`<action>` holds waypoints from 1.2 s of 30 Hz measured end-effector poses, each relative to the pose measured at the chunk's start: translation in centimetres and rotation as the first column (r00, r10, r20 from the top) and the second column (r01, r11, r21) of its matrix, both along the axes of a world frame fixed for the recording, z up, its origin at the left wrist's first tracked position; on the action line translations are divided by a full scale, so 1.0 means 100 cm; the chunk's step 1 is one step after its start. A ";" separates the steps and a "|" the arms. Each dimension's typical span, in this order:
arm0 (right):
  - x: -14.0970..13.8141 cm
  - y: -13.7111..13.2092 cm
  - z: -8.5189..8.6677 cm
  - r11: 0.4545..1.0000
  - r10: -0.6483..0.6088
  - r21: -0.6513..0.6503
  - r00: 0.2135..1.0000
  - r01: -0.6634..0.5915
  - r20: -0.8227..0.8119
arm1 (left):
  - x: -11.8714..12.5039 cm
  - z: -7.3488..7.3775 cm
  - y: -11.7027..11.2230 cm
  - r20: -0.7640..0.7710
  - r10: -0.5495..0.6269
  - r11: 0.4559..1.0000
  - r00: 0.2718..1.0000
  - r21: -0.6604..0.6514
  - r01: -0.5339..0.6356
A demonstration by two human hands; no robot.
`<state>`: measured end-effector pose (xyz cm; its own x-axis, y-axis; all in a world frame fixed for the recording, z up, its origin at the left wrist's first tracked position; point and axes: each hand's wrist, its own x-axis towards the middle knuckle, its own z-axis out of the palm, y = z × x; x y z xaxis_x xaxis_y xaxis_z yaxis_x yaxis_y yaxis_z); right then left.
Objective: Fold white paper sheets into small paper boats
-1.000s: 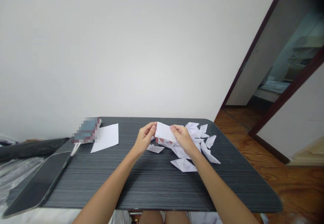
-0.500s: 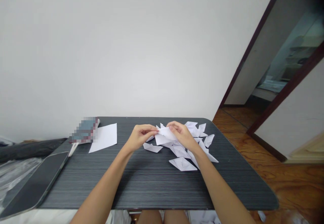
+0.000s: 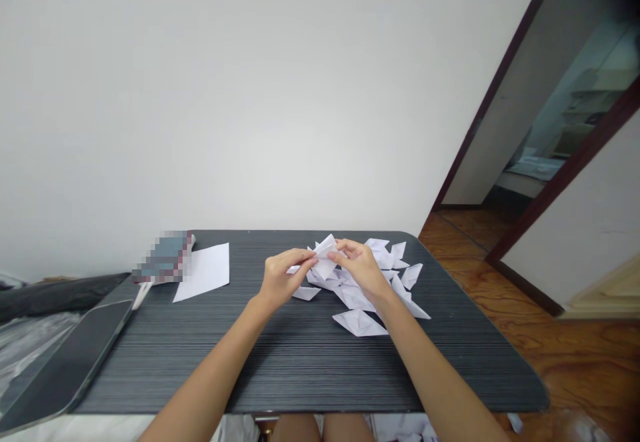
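Observation:
A folded piece of white paper (image 3: 326,255) is held up between my two hands, above the table. My left hand (image 3: 285,272) pinches its left side between thumb and fingers. On its right side, my right hand (image 3: 357,265) grips it with the thumb in front and the fingers behind. Beneath and to the right lies a pile of folded paper boats (image 3: 353,297), partly hidden by my hands. One paper boat (image 3: 360,323) rests nearest to me, by my right forearm, and another (image 3: 306,293) sits below my left hand.
Flat white paper (image 3: 207,270) lies on the dark table (image 3: 180,355) at the left, beside a blurred-out object (image 3: 167,255). A dark tablet-like slab (image 3: 70,362) lies along the left edge. A wall stands behind; wooden floor (image 3: 500,282) shows at the right.
The held paper has turned from a wide, flat-lying shape to a narrower one with a point upward. My hands have drawn slightly closer together.

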<state>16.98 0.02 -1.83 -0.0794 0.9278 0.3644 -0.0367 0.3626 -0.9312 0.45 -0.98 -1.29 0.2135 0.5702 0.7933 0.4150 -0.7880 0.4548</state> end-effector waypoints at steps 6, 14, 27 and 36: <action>0.002 -0.002 0.004 0.991 0.100 -0.067 0.972 -0.117 -0.211 | 0.002 0.000 -0.002 0.108 -0.041 0.975 0.993 -0.214 0.064; -0.008 -0.007 0.007 0.989 0.064 -0.103 0.940 -0.104 -0.335 | 0.007 -0.002 -0.004 0.333 -0.028 0.884 0.943 -0.432 0.179; -0.008 -0.007 0.001 0.989 -0.010 -0.142 0.969 -0.026 -0.249 | 0.009 0.000 -0.006 0.348 -0.161 0.795 0.924 -0.509 0.330; -0.007 -0.008 0.001 0.985 -0.018 -0.170 0.976 -0.019 -0.216 | 0.011 -0.004 -0.004 0.335 -0.238 0.758 0.912 -0.522 0.390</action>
